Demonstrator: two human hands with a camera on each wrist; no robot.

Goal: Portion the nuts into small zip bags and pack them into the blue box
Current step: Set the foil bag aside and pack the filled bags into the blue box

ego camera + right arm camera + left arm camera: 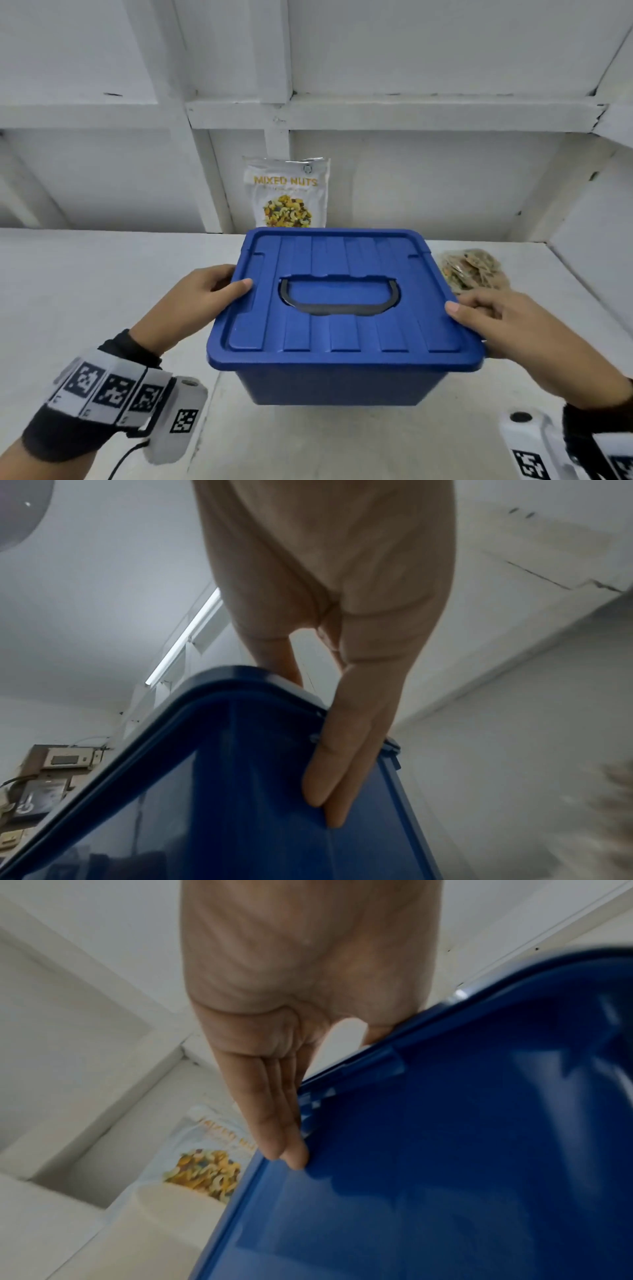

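The blue box (342, 329) sits in the middle of the head view with its lid on and a dark handle (337, 298) folded flat in the lid. My left hand (236, 282) pinches its left rim, thumb on the lid. My right hand (469, 306) grips the right rim the same way. In the left wrist view my left hand (329, 1093) lays straight fingers (274, 1123) under the rim of the box (445, 1150). In the right wrist view the fingers (335, 764) of my right hand (308, 739) run down the box (240, 791) wall. I cannot tell if its base touches the table.
A white pouch marked MIXED NUTS (286, 192) stands against the back wall behind the box, also blurred in the left wrist view (205, 1172). A heap of small filled bags (471, 270) lies on the white table (85, 291) just right of the box.
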